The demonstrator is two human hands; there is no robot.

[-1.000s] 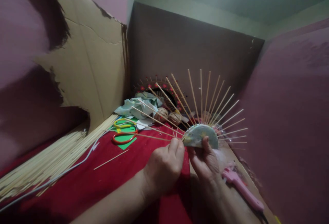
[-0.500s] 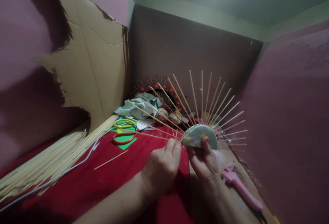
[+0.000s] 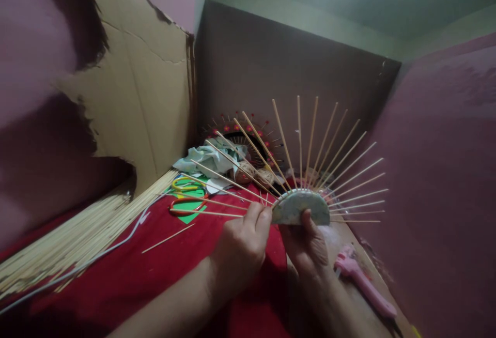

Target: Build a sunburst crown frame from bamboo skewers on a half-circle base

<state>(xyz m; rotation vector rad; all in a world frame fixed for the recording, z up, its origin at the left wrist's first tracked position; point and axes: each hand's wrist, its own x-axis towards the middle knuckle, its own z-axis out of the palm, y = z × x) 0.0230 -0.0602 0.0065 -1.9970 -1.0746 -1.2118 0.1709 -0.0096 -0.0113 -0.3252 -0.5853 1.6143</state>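
A pale half-disc (image 3: pixel 300 209) with several thin wooden sticks (image 3: pixel 329 157) fanning out from its curved edge is held upright above the red cloth (image 3: pixel 163 271). My right hand (image 3: pixel 310 250) grips the half-disc from below, thumb pressed on its face. My left hand (image 3: pixel 242 247) pinches one of the lowest left sticks (image 3: pixel 209 212) close to where it meets the disc's left corner.
A big pile of loose sticks (image 3: pixel 77 234) lies at the left beside a white cable (image 3: pixel 116 245). Scissors (image 3: pixel 188 196), green paper, crumpled cloth (image 3: pixel 211 157), twine balls (image 3: pixel 253 175) and a finished red fan piece (image 3: pixel 244 134) sit behind. A pink glue gun (image 3: pixel 362 283) lies at right. Cardboard walls enclose everything.
The half-disc has turned more upright and its sticks spread wider toward the right. My left fingers have shifted onto a low left stick at the disc's corner.
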